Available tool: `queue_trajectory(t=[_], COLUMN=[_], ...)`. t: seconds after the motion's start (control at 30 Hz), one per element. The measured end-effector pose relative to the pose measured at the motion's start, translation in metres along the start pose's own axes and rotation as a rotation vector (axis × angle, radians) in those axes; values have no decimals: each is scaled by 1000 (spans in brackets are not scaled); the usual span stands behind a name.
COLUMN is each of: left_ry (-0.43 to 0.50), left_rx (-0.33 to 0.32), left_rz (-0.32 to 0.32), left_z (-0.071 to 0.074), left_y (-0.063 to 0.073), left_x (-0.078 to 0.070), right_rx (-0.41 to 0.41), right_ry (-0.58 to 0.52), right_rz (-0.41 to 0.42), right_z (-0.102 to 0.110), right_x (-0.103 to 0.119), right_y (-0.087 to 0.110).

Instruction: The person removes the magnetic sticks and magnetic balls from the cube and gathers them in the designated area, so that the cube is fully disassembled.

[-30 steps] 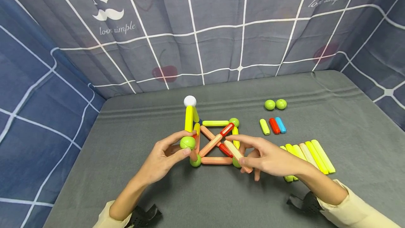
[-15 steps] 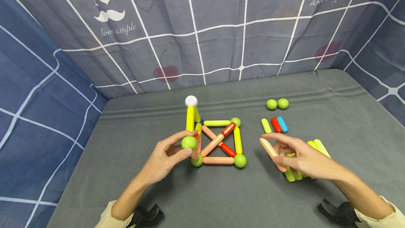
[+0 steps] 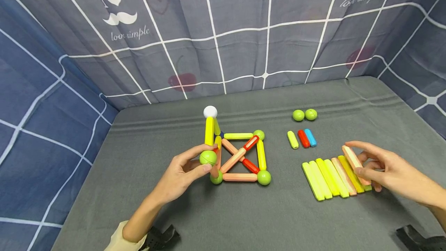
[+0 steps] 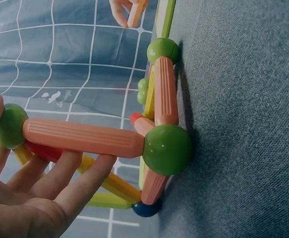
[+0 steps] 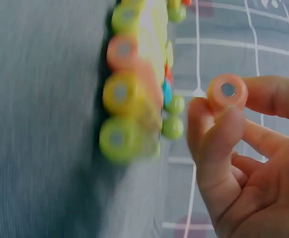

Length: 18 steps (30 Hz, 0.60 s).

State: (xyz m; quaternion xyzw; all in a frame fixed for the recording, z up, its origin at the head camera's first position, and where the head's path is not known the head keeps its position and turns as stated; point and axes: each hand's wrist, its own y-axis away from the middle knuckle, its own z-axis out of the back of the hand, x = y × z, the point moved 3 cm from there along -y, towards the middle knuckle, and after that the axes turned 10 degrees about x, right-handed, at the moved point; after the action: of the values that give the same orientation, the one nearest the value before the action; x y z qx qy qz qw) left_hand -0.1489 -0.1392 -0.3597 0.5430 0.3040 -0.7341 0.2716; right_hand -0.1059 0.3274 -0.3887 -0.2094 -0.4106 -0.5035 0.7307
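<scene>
My left hand (image 3: 188, 169) pinches a green ball (image 3: 208, 157) on top of an upright orange magnetic rod (image 4: 85, 137), which stands on another green ball (image 4: 168, 149) at the frame's near left corner. That frame of rods and balls has a square base, with orange and red rods (image 3: 234, 160) crossed inside it. A white ball (image 3: 210, 111) tops its far left corner. Over the right end of a row of rods (image 3: 327, 179), my right hand (image 3: 386, 169) holds a loose orange rod (image 3: 352, 158) between thumb and fingers. Its metal-tipped end faces the right wrist view.
Two loose green balls (image 3: 304, 115) lie at the back right. In front of them are three short rods, one yellow-green (image 3: 292, 140), one red (image 3: 303, 138) and one blue (image 3: 310, 137). A grid-patterned curtain (image 3: 240, 30) hangs behind the grey cloth (image 3: 156, 127).
My right hand has moved right with the orange rod, from beside the frame to over the row's right end, uncovering most of the row. My left hand stays at its ball.
</scene>
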Motion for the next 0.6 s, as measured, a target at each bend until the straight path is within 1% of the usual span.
queue_trajectory(t=[0.07, 0.2, 0.33, 0.43, 0.53, 0.6], left_ry=[2, 7, 8, 11, 15, 15], left_rx=[1, 2, 3, 5, 8, 6], left_rz=[2, 3, -4, -16, -22, -19], left_z=[0, 0, 1, 1, 2, 2], left_y=[0, -1, -1, -1, -1, 0], left_x=[0, 0, 0, 1, 1, 1], right_rx=[-33, -44, 7, 44, 65, 70], right_ry=[43, 82, 78, 53, 40, 40], right_rz=[-58, -99, -100, -93, -76, -82], right_z=[6, 12, 13, 13, 14, 14], right_x=[-7, -21, -32, -37, -41, -44], right_y=[4, 8, 9, 8, 7, 7])
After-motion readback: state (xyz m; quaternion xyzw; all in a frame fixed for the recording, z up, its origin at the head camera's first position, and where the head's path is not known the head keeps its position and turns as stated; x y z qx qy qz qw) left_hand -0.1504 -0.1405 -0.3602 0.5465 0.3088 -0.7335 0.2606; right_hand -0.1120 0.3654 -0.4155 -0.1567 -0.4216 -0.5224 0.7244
